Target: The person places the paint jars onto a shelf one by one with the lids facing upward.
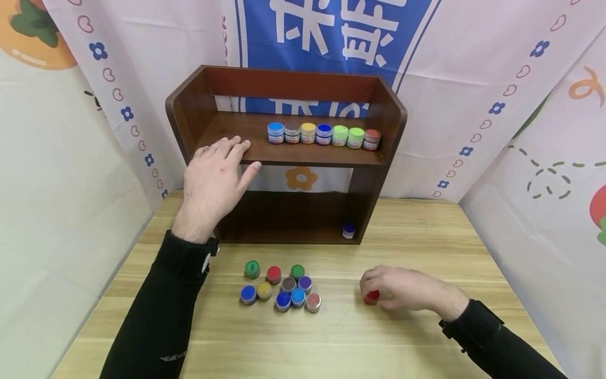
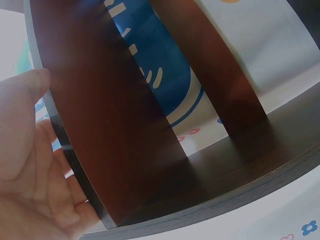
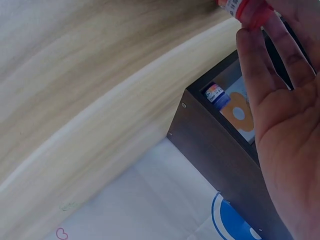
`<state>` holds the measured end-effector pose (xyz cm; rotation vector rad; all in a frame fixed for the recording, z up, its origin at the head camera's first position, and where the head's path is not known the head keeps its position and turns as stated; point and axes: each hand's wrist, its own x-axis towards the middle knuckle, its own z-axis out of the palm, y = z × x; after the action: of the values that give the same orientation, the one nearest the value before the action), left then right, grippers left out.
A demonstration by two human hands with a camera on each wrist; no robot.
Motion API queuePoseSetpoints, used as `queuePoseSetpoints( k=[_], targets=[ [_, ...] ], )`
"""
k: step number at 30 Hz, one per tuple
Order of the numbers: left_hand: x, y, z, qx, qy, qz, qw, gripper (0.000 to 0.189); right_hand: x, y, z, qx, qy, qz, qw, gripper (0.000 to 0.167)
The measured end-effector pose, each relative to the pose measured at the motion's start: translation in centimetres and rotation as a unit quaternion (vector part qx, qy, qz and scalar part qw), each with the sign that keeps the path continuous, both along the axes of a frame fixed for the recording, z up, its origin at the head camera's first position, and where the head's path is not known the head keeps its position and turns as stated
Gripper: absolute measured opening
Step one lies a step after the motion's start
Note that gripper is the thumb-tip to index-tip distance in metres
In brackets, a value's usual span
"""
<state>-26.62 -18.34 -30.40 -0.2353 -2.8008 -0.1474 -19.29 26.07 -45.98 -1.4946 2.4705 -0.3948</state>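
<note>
My left hand point(image 1: 215, 176) lies on the upper board of a dark brown two-tier shelf point(image 1: 293, 162), fingers extended and thumb spread near the front edge. The left wrist view shows that hand point(image 2: 30, 160) at the board's edge, seen from below. Out on the table to the right, my right hand point(image 1: 402, 289) pinches a small paint jar with a red lid point(image 1: 372, 297). The same red jar point(image 3: 255, 12) shows at the fingertips in the right wrist view. Left of it, several jars with coloured lids point(image 1: 298, 297) form a loose group before the shelf.
A row of paint jars point(image 1: 324, 134) lines the right part of the upper tier. One blue-purple-lidded jar point(image 1: 348, 231) stands at the lower tier's right end. Behind the shelf hangs a printed cloth point(image 1: 426, 105); the wooden table point(image 1: 402, 342) extends in front.
</note>
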Motion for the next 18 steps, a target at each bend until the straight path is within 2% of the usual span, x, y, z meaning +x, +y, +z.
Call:
queuePoseSetpoints(
  k=[6, 11, 14, 18],
  targets=[
    [0.0, 0.0, -0.1, 0.001, 0.001, -0.002, 1.0000, 0.073, 0.1, -0.2, -0.3, -0.010, 0.001, 0.001, 0.9999, 0.028],
    [0.0, 0.0, -0.1, 0.001, 0.003, -0.003, 1.0000, 0.073, 0.2, -0.5, -0.3, -0.029, 0.015, -0.001, 0.9995, 0.027],
    [0.0, 0.0, -0.1, 0.001, 0.003, -0.003, 1.0000, 0.073, 0.2, -0.7, -0.3, -0.033, 0.032, -0.012, 0.9988, 0.026],
    [0.0, 0.0, -0.1, 0.001, 0.001, -0.001, 1.0000, 0.073, 0.3, -1.2, -0.4, -0.039, 0.067, -0.046, 0.9960, 0.023]
  ],
)
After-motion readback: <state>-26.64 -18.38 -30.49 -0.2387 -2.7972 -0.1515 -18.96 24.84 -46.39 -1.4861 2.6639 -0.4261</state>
